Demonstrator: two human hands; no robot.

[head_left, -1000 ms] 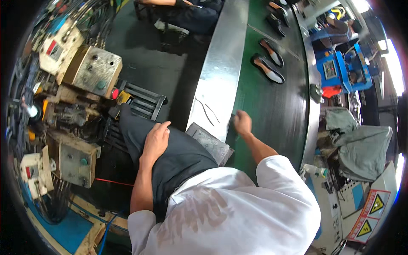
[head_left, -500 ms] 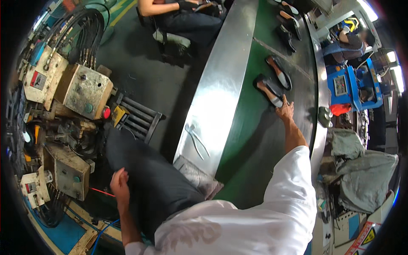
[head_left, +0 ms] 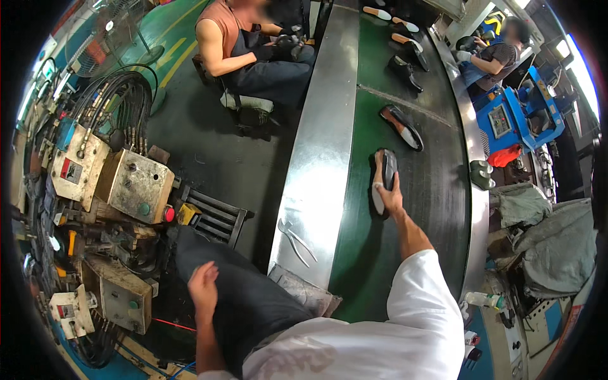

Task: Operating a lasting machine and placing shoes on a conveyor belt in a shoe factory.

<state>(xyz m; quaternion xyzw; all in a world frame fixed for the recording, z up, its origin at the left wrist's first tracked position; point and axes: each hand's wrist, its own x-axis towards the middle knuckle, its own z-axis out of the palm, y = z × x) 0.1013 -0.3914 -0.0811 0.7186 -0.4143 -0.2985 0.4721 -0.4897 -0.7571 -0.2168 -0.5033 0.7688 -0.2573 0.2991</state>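
Right hand (head_left: 387, 190): reaching forward with the arm in a white sleeve, its grip closing around a dark shoe with a pale sole edge (head_left: 384, 180), which is lying lengthwise on the dark green conveyor belt (head_left: 354, 266). The fingers are wrapping the shoe's right side; the shoe is resting on the belt surface under the hand.

Left hand (head_left: 204, 285): lying on the person's dark trouser leg (head_left: 253, 297), grip spread loosely and pinching nothing.

Second dark shoe with a tan lining (head_left: 401, 126): lying on the belt just beyond the held one, apart from it, angled toward the right.

Further shoes (head_left: 405, 68): lying farther up the belt, well apart from the hand.

Brushed steel side rail (head_left: 320, 158): running along the belt's left edge. A pair of metal pliers (head_left: 295, 239) is lying on it, near the person's knee.

Grimy beige metal machine box with a red button (head_left: 136, 185): standing to the left, with black hoses (head_left: 120, 95) looping above it.

Seated person in an orange sleeveless top (head_left: 231, 38): working at the rail's far end.

Blue machine (head_left: 513, 117): standing to the belt's right, another person sitting beyond it.
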